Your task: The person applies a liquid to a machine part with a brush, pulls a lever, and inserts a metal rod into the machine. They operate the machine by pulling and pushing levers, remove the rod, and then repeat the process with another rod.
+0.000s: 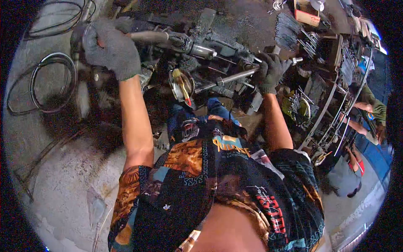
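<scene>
My left hand point(111, 49), in a dark grey glove, is closed at the left end of a thick greyish bar point(150, 37) on a dark, greasy machine point(180, 42). What its fingers grip is hidden by the glove. My right hand point(270, 70), gloved alike, is wrapped round a shiny metal rod point(237, 77) that slants down to the left. Beyond that hand a bright metal end point(297, 61) sticks out to the right. Between my hands, a brush point(181, 82) with yellowish bristles and a red handle tip rests in a round container point(172, 87).
Coiled black hose point(35, 93) lies on the left floor. Bundles of thin metal rods point(287, 31) and a cardboard box point(307, 17) are at upper right. A basket of rods point(300, 105) stands by a metal rack point(321, 113). Other people point(345, 174) are at far right.
</scene>
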Demonstrator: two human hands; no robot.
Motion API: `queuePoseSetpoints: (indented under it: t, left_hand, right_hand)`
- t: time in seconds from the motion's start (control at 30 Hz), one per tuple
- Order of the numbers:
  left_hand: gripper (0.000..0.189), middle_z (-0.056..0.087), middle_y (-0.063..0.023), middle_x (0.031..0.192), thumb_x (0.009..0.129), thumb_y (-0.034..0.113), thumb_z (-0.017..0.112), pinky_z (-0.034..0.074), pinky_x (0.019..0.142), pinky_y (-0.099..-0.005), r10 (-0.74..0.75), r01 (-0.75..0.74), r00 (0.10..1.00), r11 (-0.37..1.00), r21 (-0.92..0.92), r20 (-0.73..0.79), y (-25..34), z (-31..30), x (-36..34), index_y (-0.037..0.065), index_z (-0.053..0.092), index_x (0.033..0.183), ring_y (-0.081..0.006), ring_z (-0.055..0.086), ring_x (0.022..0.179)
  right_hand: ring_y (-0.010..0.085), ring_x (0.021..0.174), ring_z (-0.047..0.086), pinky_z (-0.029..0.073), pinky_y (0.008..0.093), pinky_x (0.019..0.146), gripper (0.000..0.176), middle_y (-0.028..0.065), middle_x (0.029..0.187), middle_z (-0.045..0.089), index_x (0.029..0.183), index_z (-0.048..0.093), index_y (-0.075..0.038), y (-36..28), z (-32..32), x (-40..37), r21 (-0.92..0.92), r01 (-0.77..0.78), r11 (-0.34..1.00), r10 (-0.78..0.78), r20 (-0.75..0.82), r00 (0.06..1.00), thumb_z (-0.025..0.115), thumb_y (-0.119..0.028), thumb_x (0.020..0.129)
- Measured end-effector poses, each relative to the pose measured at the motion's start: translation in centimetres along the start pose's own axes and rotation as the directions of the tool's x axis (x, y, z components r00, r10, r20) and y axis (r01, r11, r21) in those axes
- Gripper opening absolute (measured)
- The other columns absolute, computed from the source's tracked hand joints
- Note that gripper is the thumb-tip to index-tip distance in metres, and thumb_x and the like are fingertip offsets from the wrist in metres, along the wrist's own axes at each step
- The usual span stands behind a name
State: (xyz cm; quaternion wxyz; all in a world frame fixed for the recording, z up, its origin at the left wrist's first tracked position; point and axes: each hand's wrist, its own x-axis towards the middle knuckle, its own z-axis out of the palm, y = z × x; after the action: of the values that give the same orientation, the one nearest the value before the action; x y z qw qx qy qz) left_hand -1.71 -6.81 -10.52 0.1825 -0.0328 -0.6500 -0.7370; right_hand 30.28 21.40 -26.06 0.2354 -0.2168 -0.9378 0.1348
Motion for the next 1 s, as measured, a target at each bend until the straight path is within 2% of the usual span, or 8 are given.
queuePoseSetpoints:
  t: [0.17,0.23,0.37,0.47,0.87,0.9,0.93,1.0]
  left_hand:
    - [0.027,0.049,0.0000,0.068,0.091,0.010,0.060,0.041,0.056,-0.0321,0.188,-0.191,0.982,0.968,0.162,0.034,0.9,0.7,0.0,0.006,0.046,0.069,-0.0131,0.046,0.062]
    - [0.023,0.058,-0.0011,0.072,0.092,0.015,0.062,0.043,0.057,-0.0308,0.341,-0.391,0.918,0.700,0.597,0.201,-0.9,-0.9,2.1,0.004,0.056,0.072,-0.0117,0.053,0.063]
    - [0.019,0.066,-0.0052,0.081,0.093,0.016,0.062,0.044,0.060,-0.0333,0.245,-0.257,0.966,0.944,0.206,0.082,-1.3,-0.5,0.0,0.001,0.066,0.082,-0.0130,0.060,0.069]
    - [0.017,0.070,-0.0102,0.092,0.097,0.013,0.059,0.050,0.068,-0.0353,0.141,-0.268,0.919,0.908,0.322,0.367,2.9,0.0,-2.2,-0.001,0.068,0.095,-0.0166,0.065,0.080]
    - [0.030,0.065,-0.0068,0.078,0.100,0.026,0.063,0.041,0.060,-0.0371,0.254,-0.350,0.935,0.768,0.537,0.245,-3.7,10.2,8.3,0.000,0.065,0.086,-0.0228,0.053,0.061]
    - [0.028,0.064,-0.0069,0.077,0.101,0.026,0.063,0.041,0.060,-0.0369,-0.095,0.073,0.925,0.995,0.073,0.367,-3.8,9.4,8.3,0.002,0.065,0.086,-0.0223,0.052,0.061]
    - [0.027,0.063,-0.0070,0.076,0.102,0.026,0.062,0.040,0.059,-0.0367,-0.312,0.577,0.725,0.762,-0.294,0.614,-4.1,8.4,7.6,0.004,0.065,0.087,-0.0218,0.051,0.060]
    - [0.027,0.057,-0.0054,0.074,0.104,0.026,0.059,0.039,0.059,-0.0359,-0.182,0.449,0.703,0.863,-0.230,0.687,-2.2,9.2,0.8,0.006,0.059,0.085,-0.0191,0.047,0.060]
  right_hand:
    - [0.0377,0.103,0.058,0.033,0.0527,0.108,0.034,0.0161,0.102,0.065,0.107,0.078,-0.012,-1.2,-1.3,1.2,-0.025,-0.035,0.999,0.035,0.026,0.999,0.055,-0.030,0.092]
    - [0.0389,0.103,0.058,0.034,0.0521,0.107,0.033,0.0166,0.099,0.065,0.106,0.078,-0.011,-0.4,-0.7,0.4,-0.064,-0.038,0.997,0.041,0.060,0.997,0.055,-0.030,0.092]
    - [0.0410,0.103,0.058,0.039,0.0506,0.105,0.031,0.0178,0.096,0.066,0.103,0.079,-0.011,-0.2,-0.5,0.5,0.039,-0.047,0.998,0.048,-0.041,0.998,0.057,-0.029,0.092]
    - [0.0408,0.106,0.059,0.042,0.0509,0.101,0.028,0.0184,0.101,0.068,0.103,0.079,-0.010,0.4,-0.4,0.3,0.061,-0.065,0.996,0.065,0.005,0.998,0.059,-0.028,0.092]
    - [0.0382,0.108,0.058,0.037,0.0539,0.105,0.021,0.0172,0.101,0.067,0.097,0.076,-0.008,-0.8,1.4,2.8,0.398,-0.202,0.895,0.222,-0.003,0.975,0.066,-0.023,0.088]
    - [0.0383,0.106,0.058,0.038,0.0536,0.104,0.020,0.0168,0.100,0.068,0.096,0.076,-0.008,-1.0,0.6,2.7,0.222,-0.121,0.968,0.125,-0.003,0.992,0.066,-0.024,0.087]
    - [0.0385,0.105,0.058,0.038,0.0532,0.103,0.019,0.0163,0.099,0.068,0.094,0.076,-0.008,-1.5,-0.1,1.7,0.042,-0.046,0.998,0.045,0.027,0.999,0.066,-0.024,0.087]
    - [0.0383,0.103,0.058,0.037,0.0522,0.102,0.019,0.0151,0.096,0.068,0.093,0.076,-0.009,-0.3,0.3,1.5,0.074,-0.045,0.996,0.043,0.036,0.998,0.066,-0.024,0.087]
